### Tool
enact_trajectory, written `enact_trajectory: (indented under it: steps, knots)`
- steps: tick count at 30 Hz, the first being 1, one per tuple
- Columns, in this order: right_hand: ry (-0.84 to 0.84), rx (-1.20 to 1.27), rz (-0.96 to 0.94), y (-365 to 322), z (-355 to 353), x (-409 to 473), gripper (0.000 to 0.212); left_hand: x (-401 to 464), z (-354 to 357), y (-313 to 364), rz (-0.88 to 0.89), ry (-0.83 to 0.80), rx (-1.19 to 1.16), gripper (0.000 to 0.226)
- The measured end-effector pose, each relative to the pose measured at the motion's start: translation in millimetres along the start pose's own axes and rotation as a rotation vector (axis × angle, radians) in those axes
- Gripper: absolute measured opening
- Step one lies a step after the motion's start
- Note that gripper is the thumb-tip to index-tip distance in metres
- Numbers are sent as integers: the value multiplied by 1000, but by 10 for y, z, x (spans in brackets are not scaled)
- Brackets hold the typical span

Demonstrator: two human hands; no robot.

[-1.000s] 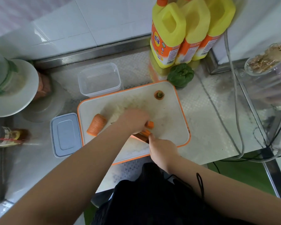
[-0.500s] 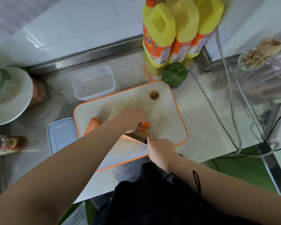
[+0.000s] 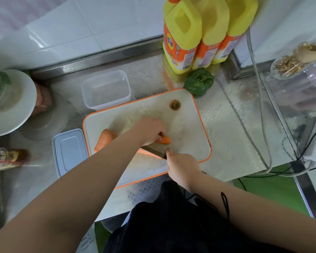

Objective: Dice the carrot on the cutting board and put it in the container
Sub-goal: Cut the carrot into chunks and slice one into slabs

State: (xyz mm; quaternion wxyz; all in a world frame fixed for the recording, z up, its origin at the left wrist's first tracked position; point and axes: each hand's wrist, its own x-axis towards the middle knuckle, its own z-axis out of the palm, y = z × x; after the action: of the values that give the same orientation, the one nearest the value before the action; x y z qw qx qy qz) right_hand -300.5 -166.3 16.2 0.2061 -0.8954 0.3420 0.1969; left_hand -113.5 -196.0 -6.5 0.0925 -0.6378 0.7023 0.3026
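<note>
On the white cutting board [image 3: 190, 128] with an orange rim, my left hand [image 3: 150, 130] holds a short carrot piece [image 3: 164, 140] with curled fingers. My right hand [image 3: 182, 168] grips a knife [image 3: 153, 152] whose blade lies across the board just in front of that piece, over another carrot strip partly hidden by my arm. A thicker carrot chunk [image 3: 104, 139] lies at the board's left. The cut carrot top [image 3: 175, 105] sits near the far edge. The clear plastic container [image 3: 106, 89] stands open behind the board, nothing visible in it.
The container's lid [image 3: 69, 152] lies left of the board. Three yellow bottles [image 3: 182, 35] and a green pepper [image 3: 199, 81] stand at the back. A white plate [image 3: 13, 106] is at far left, a glass jar [image 3: 295, 66] and cables [image 3: 259, 106] at right.
The knife blade has slid left along the board in front of my left hand. More of the carrot piece now shows past my left fingers. The camera view shifted slightly.
</note>
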Motion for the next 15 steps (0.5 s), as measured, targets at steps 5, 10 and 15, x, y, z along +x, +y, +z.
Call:
enact_trajectory:
  steps: [5,10,15]
  knots:
    - [-10,133,51,47,-74,66,24,-579,-49,102,97,953,-138,13]
    - [-74,198,94,56,-124,112,30,-1179,875,184,-163,1125,-236,16]
    - [-88,252,128,37,-117,104,28,-995,1334,164,-212,978,-285,19]
